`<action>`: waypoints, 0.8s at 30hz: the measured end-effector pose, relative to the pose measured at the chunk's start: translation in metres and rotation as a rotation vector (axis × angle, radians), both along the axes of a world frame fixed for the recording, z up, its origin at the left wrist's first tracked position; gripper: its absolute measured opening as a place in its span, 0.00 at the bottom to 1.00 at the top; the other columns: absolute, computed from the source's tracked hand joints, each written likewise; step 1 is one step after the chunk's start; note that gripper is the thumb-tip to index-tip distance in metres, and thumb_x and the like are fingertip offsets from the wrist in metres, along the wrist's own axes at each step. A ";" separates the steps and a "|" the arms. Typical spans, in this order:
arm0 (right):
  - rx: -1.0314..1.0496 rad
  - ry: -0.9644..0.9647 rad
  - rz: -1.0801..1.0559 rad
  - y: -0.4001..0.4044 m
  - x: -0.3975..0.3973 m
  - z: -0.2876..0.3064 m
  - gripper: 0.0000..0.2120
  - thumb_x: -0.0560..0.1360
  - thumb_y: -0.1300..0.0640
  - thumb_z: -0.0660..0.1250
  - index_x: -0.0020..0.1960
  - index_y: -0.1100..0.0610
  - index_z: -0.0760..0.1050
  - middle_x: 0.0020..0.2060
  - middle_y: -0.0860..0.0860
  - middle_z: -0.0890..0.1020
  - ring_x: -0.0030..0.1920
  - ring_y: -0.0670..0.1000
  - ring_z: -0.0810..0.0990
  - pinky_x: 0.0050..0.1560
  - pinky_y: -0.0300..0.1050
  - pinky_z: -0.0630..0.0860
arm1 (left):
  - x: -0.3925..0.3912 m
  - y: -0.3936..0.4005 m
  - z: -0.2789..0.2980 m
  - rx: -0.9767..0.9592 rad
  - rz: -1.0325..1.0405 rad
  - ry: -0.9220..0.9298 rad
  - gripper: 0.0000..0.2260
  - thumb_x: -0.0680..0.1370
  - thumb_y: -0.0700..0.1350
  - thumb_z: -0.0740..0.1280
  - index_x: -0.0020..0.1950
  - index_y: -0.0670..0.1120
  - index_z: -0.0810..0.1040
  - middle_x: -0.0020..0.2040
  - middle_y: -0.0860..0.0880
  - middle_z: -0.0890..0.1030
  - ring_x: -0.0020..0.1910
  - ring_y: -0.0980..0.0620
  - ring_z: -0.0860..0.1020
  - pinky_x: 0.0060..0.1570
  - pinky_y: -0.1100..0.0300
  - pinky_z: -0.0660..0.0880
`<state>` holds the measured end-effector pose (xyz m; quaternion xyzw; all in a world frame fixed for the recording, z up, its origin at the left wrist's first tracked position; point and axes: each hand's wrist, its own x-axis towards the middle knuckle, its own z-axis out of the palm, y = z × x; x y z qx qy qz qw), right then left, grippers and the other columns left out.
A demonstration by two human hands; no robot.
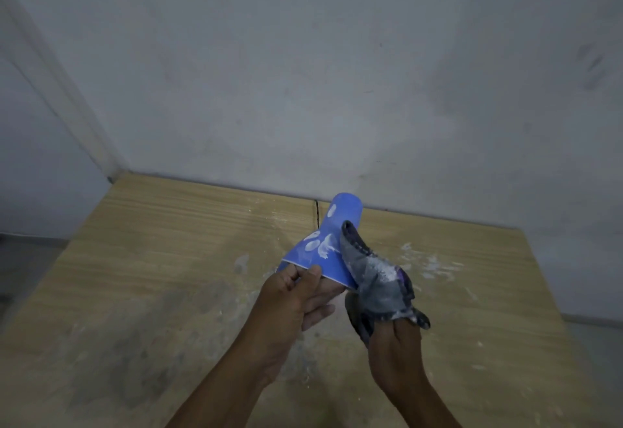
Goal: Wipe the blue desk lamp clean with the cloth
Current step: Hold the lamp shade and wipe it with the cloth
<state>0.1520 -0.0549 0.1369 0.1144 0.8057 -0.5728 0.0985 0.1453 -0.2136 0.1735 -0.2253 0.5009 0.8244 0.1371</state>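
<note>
The blue desk lamp point(332, 238) is lifted above the wooden table, its flared shade turned toward me and smeared with white blotches. My left hand point(296, 296) grips the near rim of the shade, thumb on top and fingers underneath. My right hand point(392, 343) holds a grey and purple cloth point(374, 276) dusted with white powder. The cloth lies against the right side of the shade, one end reaching up along it. The cloth hides the fingers of my right hand.
The wooden table point(151, 259) is scattered with white powder and smears, thickest around point(424, 262) to the right of the lamp. A thin black cord point(317, 213) runs down behind the lamp at the table's back edge. A grey wall stands right behind.
</note>
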 end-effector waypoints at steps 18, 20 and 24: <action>-1.301 -0.278 -0.254 0.087 -0.039 0.016 0.23 0.82 0.49 0.52 0.71 0.60 0.68 0.68 0.61 0.73 0.68 0.63 0.72 0.67 0.62 0.68 | 0.006 0.017 0.008 -0.009 0.047 -0.007 0.06 0.82 0.45 0.63 0.53 0.47 0.79 0.48 0.44 0.87 0.49 0.49 0.86 0.38 0.60 0.80; -1.372 -0.275 -0.205 0.091 -0.039 0.014 0.22 0.82 0.50 0.53 0.70 0.60 0.70 0.70 0.60 0.72 0.69 0.62 0.71 0.68 0.62 0.67 | 0.006 0.023 0.008 0.003 0.062 -0.014 0.06 0.82 0.45 0.63 0.55 0.47 0.79 0.48 0.44 0.88 0.48 0.50 0.87 0.36 0.61 0.80; -1.245 -0.288 -0.263 0.088 -0.040 0.019 0.22 0.81 0.48 0.53 0.69 0.58 0.72 0.69 0.60 0.73 0.66 0.62 0.75 0.67 0.62 0.67 | 0.009 0.031 0.007 -0.060 0.095 -0.008 0.07 0.82 0.46 0.63 0.56 0.47 0.79 0.47 0.46 0.88 0.47 0.50 0.87 0.36 0.59 0.80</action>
